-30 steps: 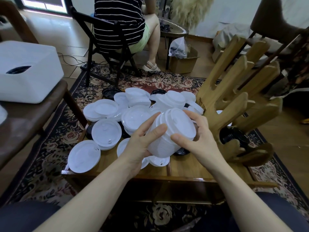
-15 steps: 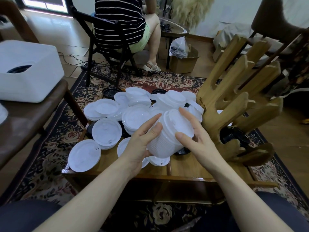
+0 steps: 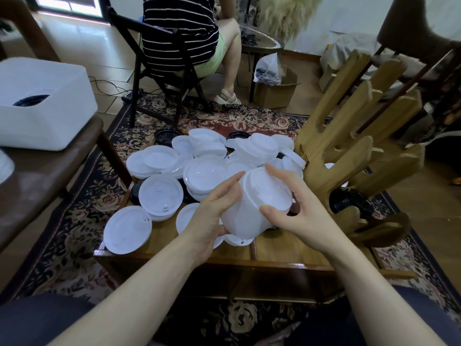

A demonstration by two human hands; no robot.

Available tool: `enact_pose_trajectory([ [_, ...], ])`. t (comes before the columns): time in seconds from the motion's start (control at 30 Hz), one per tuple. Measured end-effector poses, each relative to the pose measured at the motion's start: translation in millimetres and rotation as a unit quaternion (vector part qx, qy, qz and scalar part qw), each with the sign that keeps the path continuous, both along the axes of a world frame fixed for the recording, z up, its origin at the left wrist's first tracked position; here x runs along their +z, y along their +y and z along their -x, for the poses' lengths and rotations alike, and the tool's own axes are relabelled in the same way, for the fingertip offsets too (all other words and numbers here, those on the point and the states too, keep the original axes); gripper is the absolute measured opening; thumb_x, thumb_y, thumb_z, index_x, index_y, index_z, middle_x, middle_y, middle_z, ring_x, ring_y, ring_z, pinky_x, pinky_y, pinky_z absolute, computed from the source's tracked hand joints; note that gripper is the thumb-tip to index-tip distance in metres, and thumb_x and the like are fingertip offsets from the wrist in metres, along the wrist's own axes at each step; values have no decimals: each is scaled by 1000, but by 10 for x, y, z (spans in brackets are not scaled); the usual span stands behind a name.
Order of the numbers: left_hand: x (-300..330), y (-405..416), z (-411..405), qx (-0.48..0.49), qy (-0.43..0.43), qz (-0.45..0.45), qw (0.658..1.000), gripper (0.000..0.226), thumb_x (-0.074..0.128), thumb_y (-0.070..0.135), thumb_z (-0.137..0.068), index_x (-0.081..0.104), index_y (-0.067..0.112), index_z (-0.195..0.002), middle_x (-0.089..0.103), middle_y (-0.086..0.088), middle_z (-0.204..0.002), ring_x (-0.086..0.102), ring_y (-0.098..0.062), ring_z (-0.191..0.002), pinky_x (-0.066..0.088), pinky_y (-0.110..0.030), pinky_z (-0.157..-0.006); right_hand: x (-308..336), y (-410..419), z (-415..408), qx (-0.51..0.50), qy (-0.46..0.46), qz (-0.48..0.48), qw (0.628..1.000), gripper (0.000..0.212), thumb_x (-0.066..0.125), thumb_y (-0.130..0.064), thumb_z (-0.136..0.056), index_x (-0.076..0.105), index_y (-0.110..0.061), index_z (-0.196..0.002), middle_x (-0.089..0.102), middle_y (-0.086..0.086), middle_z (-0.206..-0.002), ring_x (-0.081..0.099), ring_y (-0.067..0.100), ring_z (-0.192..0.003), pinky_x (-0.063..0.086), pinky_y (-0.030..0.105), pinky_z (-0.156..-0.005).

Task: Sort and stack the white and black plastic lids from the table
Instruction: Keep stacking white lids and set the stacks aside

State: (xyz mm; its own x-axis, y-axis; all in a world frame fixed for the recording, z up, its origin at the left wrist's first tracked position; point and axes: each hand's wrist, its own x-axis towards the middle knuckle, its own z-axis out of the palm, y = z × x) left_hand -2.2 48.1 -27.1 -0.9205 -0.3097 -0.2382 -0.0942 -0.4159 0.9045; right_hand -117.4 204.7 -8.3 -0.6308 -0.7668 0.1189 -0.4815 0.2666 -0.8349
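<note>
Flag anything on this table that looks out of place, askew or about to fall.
The white lid at the table's near left corner juts past the edge and could slip off. Behind the stack of white lids, held tilted by the left hand and right hand, lids lie in a jumbled heap, with black lids poking out underneath.

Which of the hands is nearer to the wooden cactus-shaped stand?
Right. The right hand grips the white lid stack just beside the wooden stand; the left hand holds the stack's far side.
</note>
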Motion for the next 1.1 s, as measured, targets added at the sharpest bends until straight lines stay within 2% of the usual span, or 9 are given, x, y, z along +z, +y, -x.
enact_pose_trajectory([
  [0.1,18,2,-8,2,8,-5,1000,55,69,53,-77,61,42,-131,65,14,-131,61,-11,-121,57,-37,-91,-29,-41,-33,-6,-2,23,1000,73,65,-58,-73,42,-41,-139,47,-36,-125,40,-7,-127,35,10,-99],
  [0.17,34,5,-10,9,12,-12,1000,56,74,49,-75,62,41,-129,67,12,-129,63,-12,-119,59,-30,-80,-50,-73,-62,-4,-17,39,999,72,67,-56,-72,42,-42,-138,47,-37,-124,41,-9,-126,36,6,-96],
  [0.3,69,-34,1,28,12,-31,999,51,75,46,-72,67,41,-123,70,13,-123,63,-13,-118,57,-33,-82,-69,-92,-79,-16,-122,100,987,83,68,-55,-70,38,-35,-146,46,-29,-139,45,-6,-129,45,18,-99],
  [0.43,114,-83,14,45,15,-64,997,48,71,49,-74,69,40,-122,71,13,-122,61,-17,-120,55,-39,-89,-44,-131,-80,-39,-198,133,970,66,62,-55,-82,49,-27,-140,56,-11,-140,53,8,-129,43,41,-108],
  [0.57,122,-79,6,48,26,-73,996,49,67,48,-75,68,41,-123,70,13,-124,60,-20,-124,55,-41,-91,-36,-164,-103,-19,-276,96,956,63,57,-61,-79,51,-35,-136,58,-17,-136,53,7,-128,41,44,-108],
  [0.67,147,-63,-5,38,26,-57,997,39,69,48,-77,71,44,-116,71,16,-119,60,-16,-121,54,-38,-89,-24,-148,-94,-11,-292,98,951,60,56,-55,-83,51,-31,-137,58,-11,-137,55,12,-127,43,48,-107],
  [0.83,179,-97,-18,17,3,-19,1000,39,68,50,-79,70,45,-117,71,18,-118,57,-13,-121,50,-42,-99,-45,-118,-98,-14,-308,104,946,61,57,-52,-83,51,-27,-137,58,-9,-137,54,13,-128,44,52,-107],
  [0.97,180,-139,-49,-14,-4,3,1000,45,66,56,-83,63,50,-127,63,18,-132,54,-13,-126,51,-47,-101,-31,-128,-86,-13,-292,101,951,70,60,-57,-73,51,-29,-137,59,-10,-136,54,11,-127,44,47,-106],
  [1.1,168,-130,-72,-9,-14,8,1000,61,64,68,-72,59,50,-130,63,18,-134,54,-10,-129,52,-49,-100,-67,-149,-108,5,-284,92,955,56,58,-44,-84,49,-34,-138,57,-14,-137,54,9,-127,45,43,-105],
])
